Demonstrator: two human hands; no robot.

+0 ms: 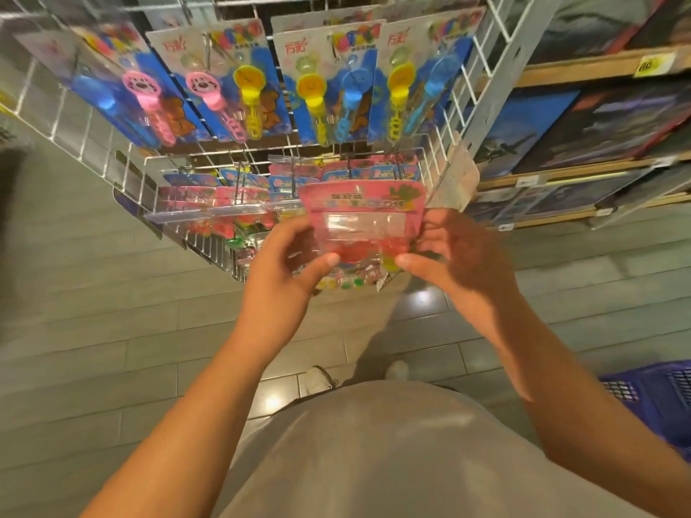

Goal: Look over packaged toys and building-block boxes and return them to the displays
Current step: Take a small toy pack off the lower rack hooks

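A pink toy packet (pixel 362 218), a flat card with a clear plastic blister over its lower half, was held up in front of the wire display rack (pixel 123 173), at the level of the rack's lower row. The left hand (pixel 278 271) gripped its left edge, thumb curled onto the front near the bottom; the right hand (pixel 454 256) gripped the right edge the same way, thumb on the lower corner. What lay inside the blister was too blurred to make out beyond red and yellow shapes.

Just behind the packet hung more pink packets (pixel 232 203) of the same kind on the rack's pegs, behind a clear plastic rail. Above them a row of bubble-wand cards (pixel 325 84) hung side by side: glossy blue-backed cards with pink, yellow and blue plastic wands under blisters. The rack itself was white-coated wire grid.

To the right stood wooden shelves (pixel 583 69) bearing dark, flat printed boxes (pixel 598 125), some showing aircraft. The floor (pixel 93 312) was laid with long grey planks, smooth enough to throw back ceiling lights. A blue plastic basket (pixel 658 401) with latticed sides sat low at the right edge.
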